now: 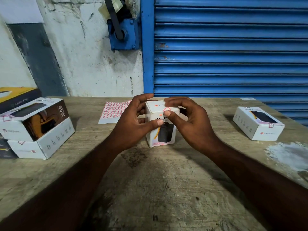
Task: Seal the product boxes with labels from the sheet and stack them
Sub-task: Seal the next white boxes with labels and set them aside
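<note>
Box, upright at table centre: gripped by left hand; label pressed over the top front edge by right hand. Firm rubbing across both faces advised. Sheet lies behind.

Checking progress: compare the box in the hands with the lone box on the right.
The held box stands upright between the left hand and right hand; the right box lies flat, untouched. The held box's label is under the right thumb, being pressed over its top edge; the right box's label is already stuck on. Both are white.
</note>
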Demonstrator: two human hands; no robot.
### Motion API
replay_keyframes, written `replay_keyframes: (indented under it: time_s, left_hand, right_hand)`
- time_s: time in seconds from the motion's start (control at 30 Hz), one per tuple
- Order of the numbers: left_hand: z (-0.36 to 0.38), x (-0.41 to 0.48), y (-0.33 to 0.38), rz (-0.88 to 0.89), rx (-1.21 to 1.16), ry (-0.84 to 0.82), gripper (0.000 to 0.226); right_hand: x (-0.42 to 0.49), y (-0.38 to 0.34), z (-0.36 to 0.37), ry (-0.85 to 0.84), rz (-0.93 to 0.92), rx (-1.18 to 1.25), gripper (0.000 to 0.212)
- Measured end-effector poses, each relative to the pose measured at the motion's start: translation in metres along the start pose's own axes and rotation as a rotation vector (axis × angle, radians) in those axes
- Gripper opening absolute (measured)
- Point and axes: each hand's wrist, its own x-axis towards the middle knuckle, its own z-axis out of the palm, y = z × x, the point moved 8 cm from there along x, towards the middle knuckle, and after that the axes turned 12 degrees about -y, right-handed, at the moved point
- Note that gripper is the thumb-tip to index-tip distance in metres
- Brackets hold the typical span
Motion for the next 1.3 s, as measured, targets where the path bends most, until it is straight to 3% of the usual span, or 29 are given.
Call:
replay_keyframes:
  time_s: [0.2,0.67,0.93,1.3]
  left_hand:
    - [-0.001,0.000,0.001,-0.002,0.005,0.001,0.074]
    - [-0.002,-0.002,0.008,-0.019,0.021,0.020,0.074]
    - [0.001,-0.002,0.008,-0.023,0.000,0.022,0.075]
    - [0.000,-0.002,0.005,-0.031,-0.010,0.020,0.074]
  right_hand:
    - [0.000,0.001,0.000,0.005,0.034,0.054,0.008]
    - [-0.004,-0.023,-0.011,0.112,-0.146,-0.187,0.005]
    - [-0.005,-0.034,-0.009,0.113,-0.225,-0.286,0.008]
    - [-0.002,-0.032,-0.011,0.101,-0.205,-0.206,0.016]
